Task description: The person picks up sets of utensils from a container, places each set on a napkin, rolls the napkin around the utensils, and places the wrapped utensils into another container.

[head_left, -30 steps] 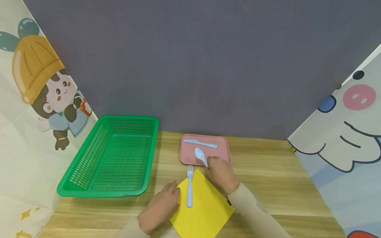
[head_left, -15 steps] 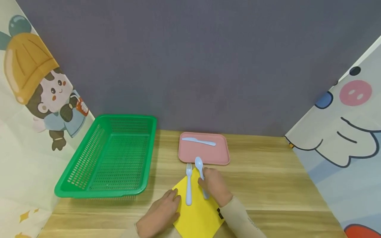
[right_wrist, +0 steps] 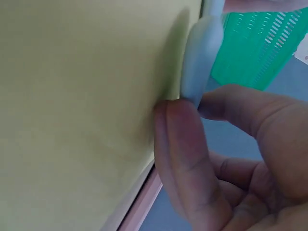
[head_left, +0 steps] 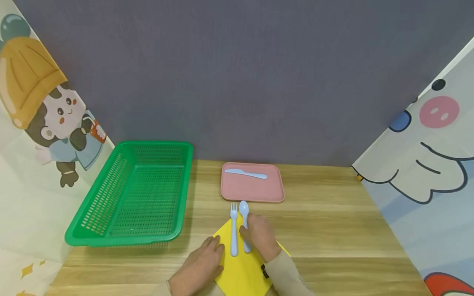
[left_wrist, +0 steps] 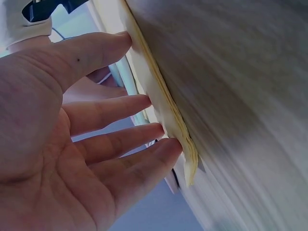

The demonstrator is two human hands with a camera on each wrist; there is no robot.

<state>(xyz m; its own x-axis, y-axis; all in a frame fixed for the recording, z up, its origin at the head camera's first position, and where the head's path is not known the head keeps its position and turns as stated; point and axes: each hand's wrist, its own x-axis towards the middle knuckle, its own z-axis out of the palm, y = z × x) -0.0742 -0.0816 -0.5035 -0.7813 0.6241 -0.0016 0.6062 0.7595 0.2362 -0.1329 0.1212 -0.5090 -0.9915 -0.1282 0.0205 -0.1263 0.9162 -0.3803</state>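
Note:
A pale blue spoon (head_left: 243, 209) lies lengthwise over the yellow folded napkin (head_left: 237, 274), its bowl toward the pink tray. My right hand (head_left: 261, 235) pinches its handle (right_wrist: 199, 57) between thumb and fingers, close over the napkin. Just left of the spoon, a matching fork (head_left: 234, 234) rests on the napkin, tines pointing away from me. My left hand (head_left: 201, 263) rests at the napkin's left edge; in the left wrist view its straight fingers (left_wrist: 120, 139) touch the layered napkin edge (left_wrist: 168, 103).
The pink tray (head_left: 252, 193), with a pale blue knife (head_left: 246, 174) on it, sits beyond the napkin. A large green basket (head_left: 126, 239) stands at the left. A grey wall (head_left: 237, 82) closes off the back of the wooden table (head_left: 326, 222).
My right hand has drawn the spoon off the pink tray toward me and set it alongside the fork over the napkin. The left hand has stayed at the napkin's edge.

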